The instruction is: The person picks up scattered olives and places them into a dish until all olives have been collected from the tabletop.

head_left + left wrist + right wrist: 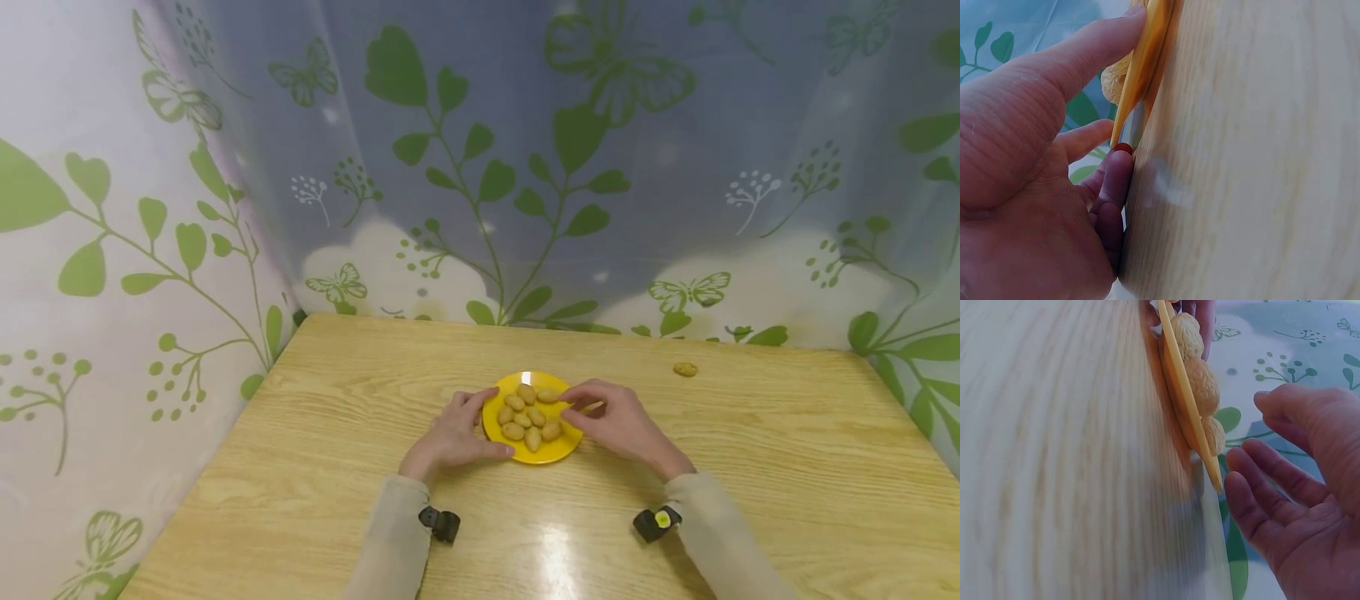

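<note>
A round yellow plate lies on the table, bearing several tan, oval, wrinkled nuts in their shells. My left hand holds the plate's left side. In the left wrist view its thumb lies over the rim, while curled fingers meet the edge lower down. At the plate's right edge is my right hand, thumb and fingers bent and apart. The right wrist view shows nothing between those fingers, which stand just off the rim. One fingertip is close to a nut at the upper right.
A single nut lies on the wooden table to the back right. Behind the table's far edge hangs a curtain with green leaves and butterflies. Another patterned sheet runs along the left side.
</note>
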